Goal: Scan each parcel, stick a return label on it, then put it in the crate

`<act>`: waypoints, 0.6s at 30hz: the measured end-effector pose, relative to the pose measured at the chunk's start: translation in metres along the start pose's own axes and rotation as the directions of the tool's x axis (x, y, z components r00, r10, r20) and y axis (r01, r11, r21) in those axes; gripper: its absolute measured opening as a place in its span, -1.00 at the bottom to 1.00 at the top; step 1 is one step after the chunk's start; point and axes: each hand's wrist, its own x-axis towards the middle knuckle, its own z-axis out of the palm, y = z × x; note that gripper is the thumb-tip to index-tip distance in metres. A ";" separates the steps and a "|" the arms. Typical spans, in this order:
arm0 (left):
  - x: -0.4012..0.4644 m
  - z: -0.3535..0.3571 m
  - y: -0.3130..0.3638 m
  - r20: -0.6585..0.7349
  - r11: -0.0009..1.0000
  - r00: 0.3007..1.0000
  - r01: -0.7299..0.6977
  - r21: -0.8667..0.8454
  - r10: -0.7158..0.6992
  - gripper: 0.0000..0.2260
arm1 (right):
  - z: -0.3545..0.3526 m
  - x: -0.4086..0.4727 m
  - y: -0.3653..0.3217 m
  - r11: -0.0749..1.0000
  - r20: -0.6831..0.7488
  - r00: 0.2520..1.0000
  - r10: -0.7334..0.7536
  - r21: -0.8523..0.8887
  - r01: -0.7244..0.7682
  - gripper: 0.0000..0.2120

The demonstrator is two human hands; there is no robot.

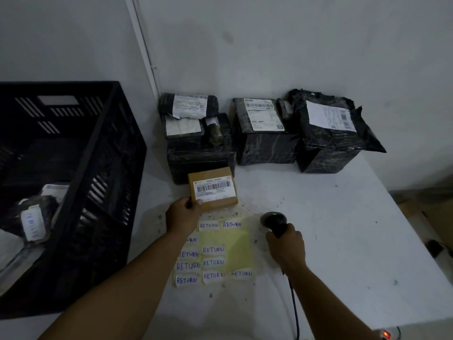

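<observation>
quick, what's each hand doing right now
Left hand: grips the small cardboard parcel by its near-left corner.
Right hand: grips the barcode scanner handle.

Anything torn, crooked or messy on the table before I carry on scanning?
Yes. The rightmost black plastic-wrapped parcel by the wall has ragged, torn wrap bunched along its top edge. The white paper shipping label on the small black parcel at top left is creased and peeling. Dark specks litter the white table.

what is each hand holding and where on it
The left hand grips the small brown parcel at its near left corner. The right hand holds the scanner by its handle.
</observation>
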 end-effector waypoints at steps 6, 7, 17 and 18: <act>0.002 -0.002 0.003 0.002 0.999 1.000 -0.013 0.043 0.013 -0.77 | 0.008 0.012 0.007 0.998 0.009 1.000 -0.012 -0.060 0.012 -0.69; 0.002 -0.003 0.003 0.004 0.999 1.000 -0.019 0.048 0.018 -0.77 | 0.008 0.013 0.007 0.998 0.004 1.000 -0.008 -0.060 0.008 -0.71; 0.004 -0.004 -0.003 -0.030 0.998 1.000 0.001 0.060 0.001 -0.65 | 0.003 -0.010 0.007 0.975 -0.273 0.951 -0.146 -0.202 0.091 -0.22; 0.000 -0.004 -0.004 -0.076 0.998 0.997 0.008 0.065 -0.004 -0.63 | 0.004 -0.016 0.007 0.953 -0.332 0.899 -0.284 -0.200 0.227 -0.31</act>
